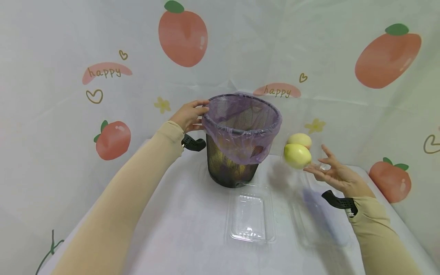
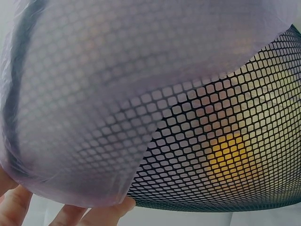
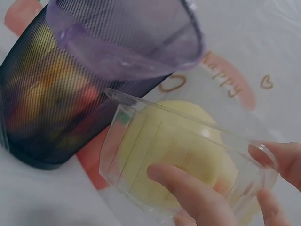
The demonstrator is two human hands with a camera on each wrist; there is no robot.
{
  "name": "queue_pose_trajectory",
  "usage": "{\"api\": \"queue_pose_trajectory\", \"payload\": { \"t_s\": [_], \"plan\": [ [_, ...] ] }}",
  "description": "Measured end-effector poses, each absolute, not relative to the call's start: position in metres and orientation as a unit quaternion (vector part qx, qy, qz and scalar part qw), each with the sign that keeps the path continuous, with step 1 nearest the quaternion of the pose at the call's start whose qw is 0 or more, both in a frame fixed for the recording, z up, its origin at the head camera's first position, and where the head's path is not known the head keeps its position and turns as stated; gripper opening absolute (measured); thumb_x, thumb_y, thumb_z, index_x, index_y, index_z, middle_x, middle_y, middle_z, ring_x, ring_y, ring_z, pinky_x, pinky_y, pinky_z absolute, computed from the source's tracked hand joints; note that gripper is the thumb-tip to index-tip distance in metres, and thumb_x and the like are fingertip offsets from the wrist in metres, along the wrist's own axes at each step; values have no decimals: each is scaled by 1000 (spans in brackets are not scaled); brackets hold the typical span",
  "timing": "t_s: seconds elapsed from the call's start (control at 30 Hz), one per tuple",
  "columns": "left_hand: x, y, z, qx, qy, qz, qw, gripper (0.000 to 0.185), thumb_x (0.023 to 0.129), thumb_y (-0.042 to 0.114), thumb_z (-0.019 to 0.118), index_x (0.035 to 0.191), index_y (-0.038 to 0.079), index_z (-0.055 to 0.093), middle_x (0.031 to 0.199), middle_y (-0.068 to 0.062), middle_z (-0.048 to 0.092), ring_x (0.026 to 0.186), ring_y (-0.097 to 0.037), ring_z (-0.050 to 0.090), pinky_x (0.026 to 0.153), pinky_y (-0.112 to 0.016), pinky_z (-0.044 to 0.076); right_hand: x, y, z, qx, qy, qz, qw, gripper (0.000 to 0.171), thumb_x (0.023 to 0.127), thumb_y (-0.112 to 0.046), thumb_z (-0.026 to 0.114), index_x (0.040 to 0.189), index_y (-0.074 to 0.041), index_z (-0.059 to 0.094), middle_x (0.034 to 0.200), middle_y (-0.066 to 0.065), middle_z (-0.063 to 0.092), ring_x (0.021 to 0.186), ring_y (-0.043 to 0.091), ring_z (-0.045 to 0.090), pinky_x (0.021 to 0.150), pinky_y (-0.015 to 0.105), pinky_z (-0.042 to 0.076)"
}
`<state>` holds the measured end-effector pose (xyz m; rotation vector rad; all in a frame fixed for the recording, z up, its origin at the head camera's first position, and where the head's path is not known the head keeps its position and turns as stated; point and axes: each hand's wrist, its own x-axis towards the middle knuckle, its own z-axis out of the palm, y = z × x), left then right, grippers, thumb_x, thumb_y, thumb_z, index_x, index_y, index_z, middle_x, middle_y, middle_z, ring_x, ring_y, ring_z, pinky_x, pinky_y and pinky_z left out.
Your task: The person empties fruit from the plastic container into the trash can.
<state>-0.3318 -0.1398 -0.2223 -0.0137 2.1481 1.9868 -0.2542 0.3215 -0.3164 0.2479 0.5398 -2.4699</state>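
Observation:
A black mesh wastebasket with a purple plastic bag folded over its rim stands upright. My left hand holds its left side at the rim, fingertips against the bag. In the left wrist view, fingers touch the bag's lower edge. Right of the wastebasket, my right hand grips a clear plastic box, raised above the table and tilted. Two yellow round fruits lie inside it, one partly behind the other; their exact kind is unclear. The right wrist view shows fingers along the box's side.
A clear plastic container lies on the white table in front of the wastebasket. Another clear container lies farther right, below my right hand. Yellow and red things show blurred through the mesh. Behind hangs a fruit-printed cloth.

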Motion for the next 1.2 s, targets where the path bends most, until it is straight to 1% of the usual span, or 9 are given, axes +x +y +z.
{"api": "queue_pose_trajectory", "payload": {
  "t_s": [0.13, 0.27, 0.43, 0.6, 0.73, 0.83, 1.03, 1.13, 1.2],
  "plan": [
    [-333, -140, -223, -8, 729, 676, 109, 46, 104, 20, 46, 149, 27, 38, 145, -10, 42, 107, -23, 56, 98, -40, 50, -253, 321, -307, 107, 212, -936, 261, 45, 105, -7, 36, 123, -33, 67, 152, -7, -12, 109, 59, 51, 110, 36, 34],
    [-333, -140, -223, -9, 727, 678, 110, 46, 104, 20, 46, 149, 27, 39, 145, -11, 42, 103, -22, 56, 98, -40, 50, -254, 322, -301, 90, 192, -942, 261, 45, 106, -9, 33, 123, -35, 67, 151, -16, -30, 108, 58, 48, 110, 38, 35],
    [-329, -139, -220, -7, 728, 676, 111, 47, 104, 20, 46, 149, 26, 38, 143, -10, 43, 102, -22, 56, 98, -40, 50, -256, 320, -290, 79, 173, -949, 253, 50, 105, -8, 30, 125, -38, 64, 149, -23, -33, 105, 59, 45, 110, 45, 35],
    [-320, -138, -213, -10, 727, 676, 116, 47, 104, 18, 46, 150, 25, 38, 142, -10, 43, 100, -21, 57, 97, -39, 50, -254, 314, -270, 75, 200, -949, 232, 51, 105, -5, 32, 126, -40, 64, 152, -17, -31, 105, 57, 45, 110, 46, 34],
    [-317, -137, -211, -13, 728, 676, 116, 47, 103, 17, 47, 149, 25, 39, 142, -11, 43, 98, -20, 57, 97, -38, 51, -252, 306, -250, 69, 251, -941, 216, 52, 104, -3, 36, 126, -41, 63, 156, -2, -6, 109, 50, 49, 107, 45, 37],
    [-316, -137, -211, -15, 728, 675, 114, 47, 103, 17, 47, 149, 25, 39, 142, -10, 44, 102, -21, 57, 98, -39, 50, -250, 300, -236, 59, 273, -937, 210, 53, 103, -3, 38, 127, -43, 62, 153, 5, 6, 109, 50, 52, 107, 46, 38],
    [-323, -138, -216, -11, 727, 677, 111, 47, 104, 18, 46, 149, 26, 39, 143, -9, 43, 109, -23, 55, 99, -39, 50, -248, 291, -207, 47, 287, -936, 200, 51, 103, -2, 40, 124, -42, 64, 155, -7, -14, 108, 52, 55, 104, 46, 41],
    [-328, -139, -221, -9, 730, 675, 109, 47, 104, 19, 46, 149, 26, 39, 144, -9, 42, 111, -23, 54, 99, -39, 50, -247, 285, -196, 41, 305, -931, 196, 51, 102, -2, 41, 123, -42, 65, 154, -9, -19, 125, 45, 46, 104, 45, 42],
    [-330, -139, -222, -7, 731, 673, 109, 47, 104, 19, 46, 150, 26, 38, 145, -9, 41, 113, -24, 54, 99, -39, 50, -248, 281, -190, 35, 318, -928, 193, 51, 102, -1, 40, 122, -41, 65, 154, -10, -21, 130, 38, 42, 105, 48, 40]
  ]
}}
